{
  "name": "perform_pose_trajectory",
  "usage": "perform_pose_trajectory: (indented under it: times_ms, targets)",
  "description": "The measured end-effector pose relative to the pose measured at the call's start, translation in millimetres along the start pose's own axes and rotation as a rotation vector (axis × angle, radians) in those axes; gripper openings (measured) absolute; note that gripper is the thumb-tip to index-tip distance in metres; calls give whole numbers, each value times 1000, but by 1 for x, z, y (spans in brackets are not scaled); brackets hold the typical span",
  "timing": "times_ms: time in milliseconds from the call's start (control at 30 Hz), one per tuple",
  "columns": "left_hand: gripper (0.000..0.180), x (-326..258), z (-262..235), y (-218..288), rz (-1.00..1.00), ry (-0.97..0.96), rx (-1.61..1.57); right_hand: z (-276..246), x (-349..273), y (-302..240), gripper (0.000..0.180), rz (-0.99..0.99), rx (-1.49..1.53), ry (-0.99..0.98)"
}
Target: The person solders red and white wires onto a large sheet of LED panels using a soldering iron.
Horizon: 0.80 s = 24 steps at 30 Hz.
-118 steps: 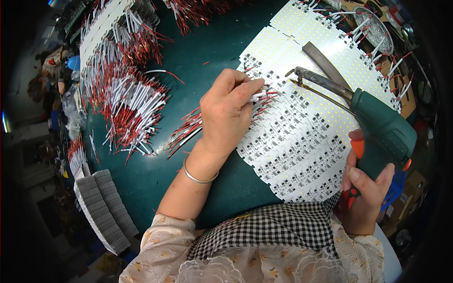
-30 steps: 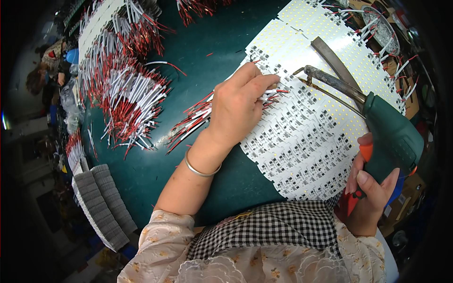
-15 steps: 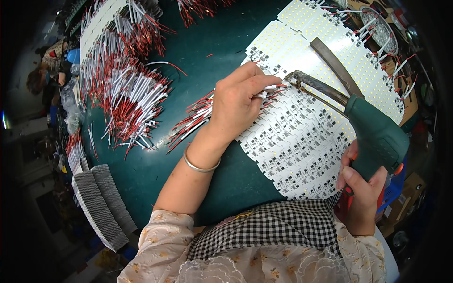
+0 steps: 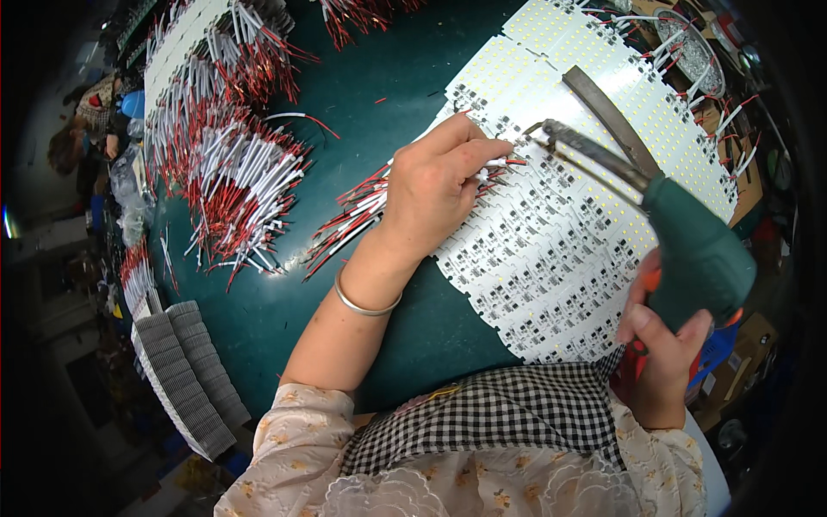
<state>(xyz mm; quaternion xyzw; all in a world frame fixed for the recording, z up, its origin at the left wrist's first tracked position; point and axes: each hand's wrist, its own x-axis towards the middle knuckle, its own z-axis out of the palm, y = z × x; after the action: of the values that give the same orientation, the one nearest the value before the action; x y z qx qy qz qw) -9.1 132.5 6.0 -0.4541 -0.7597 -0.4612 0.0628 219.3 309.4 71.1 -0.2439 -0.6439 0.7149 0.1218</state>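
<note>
My left hand (image 4: pixel 433 185) is closed on short white wires with red ends (image 4: pixel 498 162), pinched between thumb and forefinger over the circuit boards. More red and white wires (image 4: pixel 349 217) stick out under that hand onto the table. In my right hand (image 4: pixel 662 332) is a green soldering gun (image 4: pixel 699 250), gripped by its handle. Its dark tip (image 4: pixel 536 129) hovers a little right of the held wires, apart from them. White LED circuit boards (image 4: pixel 543 258) with rows of small black parts and yellow dots lie overlapped below both hands.
A dark curved metal strip (image 4: pixel 610 121) lies across the boards. Large heaps of red and white wires (image 4: pixel 241 185) cover the table's left side. Stacked grey strips (image 4: pixel 185 370) stand at the near left. A shiny oval tray (image 4: pixel 693 56) sits far right; another person (image 4: pixel 96 108) is at far left.
The soldering gun has shifted right and slightly away from the wires, its tip lifting off from beside my left fingers. My left hand has barely moved.
</note>
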Motion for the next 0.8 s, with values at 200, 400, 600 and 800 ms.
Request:
perform_pose_trajectory:
  times_ms: [200,400,600,800]
  targets:
    - [52,1,-2,4,-3,-28,44,-4,5,-17,66,-55,73,66]
    - [44,-2,-6,9,69,-37,83,-3,-11,-23,67,-111,10,122]
    - [31,-11,-38,57,48,65,354,-39,-43,-33,67,-261,-152,134]
    - [43,-81,-57,71,-214,-244,405,-32,-62,-34,74,-93,-27,28]
